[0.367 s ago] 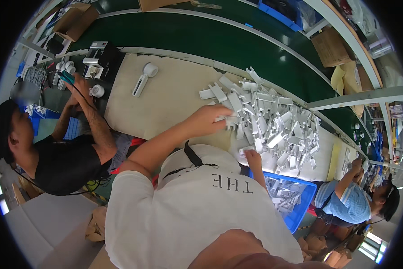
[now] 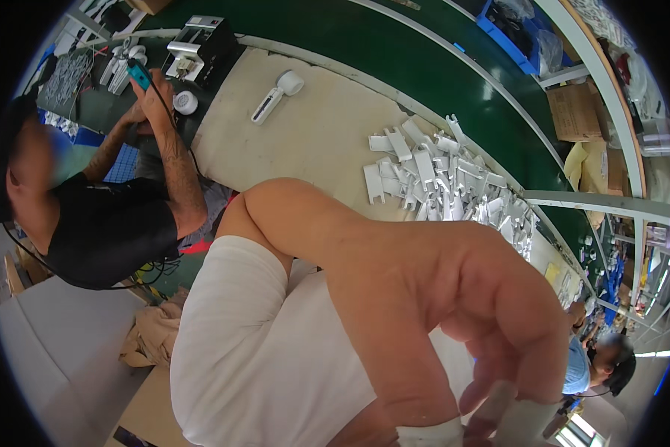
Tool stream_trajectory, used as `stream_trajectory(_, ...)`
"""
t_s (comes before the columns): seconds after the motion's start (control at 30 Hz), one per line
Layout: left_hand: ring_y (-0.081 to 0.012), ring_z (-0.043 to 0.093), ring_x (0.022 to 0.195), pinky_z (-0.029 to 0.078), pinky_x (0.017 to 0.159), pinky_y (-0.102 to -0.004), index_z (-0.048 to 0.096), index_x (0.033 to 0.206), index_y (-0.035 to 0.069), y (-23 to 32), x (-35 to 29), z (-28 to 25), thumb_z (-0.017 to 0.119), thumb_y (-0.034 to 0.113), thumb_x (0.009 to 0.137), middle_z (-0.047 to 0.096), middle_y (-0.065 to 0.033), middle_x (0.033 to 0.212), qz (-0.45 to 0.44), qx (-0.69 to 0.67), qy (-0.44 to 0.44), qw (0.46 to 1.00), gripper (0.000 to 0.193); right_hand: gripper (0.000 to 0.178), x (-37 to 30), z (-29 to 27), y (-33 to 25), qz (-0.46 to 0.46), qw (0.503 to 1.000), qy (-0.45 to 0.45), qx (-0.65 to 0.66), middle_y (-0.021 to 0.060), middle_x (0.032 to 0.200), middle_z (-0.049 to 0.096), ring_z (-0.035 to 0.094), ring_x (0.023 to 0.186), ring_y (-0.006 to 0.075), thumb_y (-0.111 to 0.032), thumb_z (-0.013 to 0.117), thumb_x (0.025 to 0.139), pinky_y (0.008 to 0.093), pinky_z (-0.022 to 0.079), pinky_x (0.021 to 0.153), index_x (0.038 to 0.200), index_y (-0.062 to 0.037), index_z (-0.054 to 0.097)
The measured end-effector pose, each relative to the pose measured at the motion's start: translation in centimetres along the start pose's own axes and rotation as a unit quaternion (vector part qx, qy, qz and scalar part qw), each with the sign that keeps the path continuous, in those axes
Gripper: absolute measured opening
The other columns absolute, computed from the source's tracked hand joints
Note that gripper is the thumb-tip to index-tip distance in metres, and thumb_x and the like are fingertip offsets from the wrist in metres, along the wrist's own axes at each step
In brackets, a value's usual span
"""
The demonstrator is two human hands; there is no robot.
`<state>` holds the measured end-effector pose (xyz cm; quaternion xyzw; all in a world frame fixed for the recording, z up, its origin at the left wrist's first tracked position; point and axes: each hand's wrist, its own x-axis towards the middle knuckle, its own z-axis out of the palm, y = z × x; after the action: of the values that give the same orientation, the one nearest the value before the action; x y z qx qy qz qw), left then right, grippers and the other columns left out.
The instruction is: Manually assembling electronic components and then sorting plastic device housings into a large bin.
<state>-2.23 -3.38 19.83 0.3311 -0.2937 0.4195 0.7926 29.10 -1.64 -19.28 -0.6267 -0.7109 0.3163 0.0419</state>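
My left hand [image 2: 491,298] is raised close in front of me and looms large, its arm bent across my white shirt. The fingers point downward and apart, with white coverings on several tips; I make out nothing held between them. Part of the fingertips runs toward the lower edge. My right hand is out of sight. Beyond my left hand lies a heap of white plastic parts [image 2: 454,175], its near side hidden by the hand. One white plastic piece [image 2: 374,184] lies at the heap's left edge.
A white handheld device with a round head [image 2: 275,97] lies on the beige table covering [image 2: 230,127]. A co-worker [image 2: 119,231] on the left holds a teal tool near a black machine [image 2: 197,52]. Another person [image 2: 599,365] sits at right. Metal shelf posts [image 2: 595,205] stand at right.
My left hand has left the heap and come up close, to the right and down in the picture. My right hand and the blue crate are no longer visible. The view has shifted.
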Motion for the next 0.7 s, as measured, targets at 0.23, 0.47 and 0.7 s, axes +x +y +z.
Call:
stream_trajectory(0.23,-0.0163,0.056,0.079,0.046,0.065,-0.0254,0.057,0.092,-0.005,0.2,-1.7,-0.4,0.064,-0.005,0.064,0.057,-0.0109,0.090,0.142,0.111,0.012,0.983,0.029,0.020,0.4,-0.7,2.5,0.000,1.000,-0.029,0.000,0.0122,0.070,0.057,0.056,0.069,0.0232,-0.021,0.058,0.073,0.0337,0.043,0.063,0.069,-0.0011,0.057)
stream_trajectory(0.47,-0.0168,0.056,0.079,0.046,0.065,-0.0251,0.058,0.092,-0.005,0.5,-0.2,-1.4,0.063,-0.005,0.065,0.057,-0.0114,0.089,0.202,0.150,0.020,0.968,0.027,0.020,2.0,-2.1,5.8,0.005,0.999,-0.031,0.022,0.0120,0.069,0.056,0.055,0.068,0.0232,-0.021,0.058,0.072,0.0338,0.043,0.063,0.069,-0.0010,0.056)
stream_trajectory(0.7,-0.0195,0.056,0.076,0.046,0.062,-0.0264,0.058,0.089,-0.007,-2.5,1.6,-3.4,0.060,-0.007,0.068,0.057,-0.0152,0.088,0.299,0.055,-0.005,0.953,0.021,0.020,2.0,-1.1,8.8,0.024,0.997,-0.009,0.078,0.0119,0.069,0.056,0.055,0.068,0.0232,-0.021,0.059,0.072,0.0338,0.043,0.063,0.069,-0.0009,0.056)
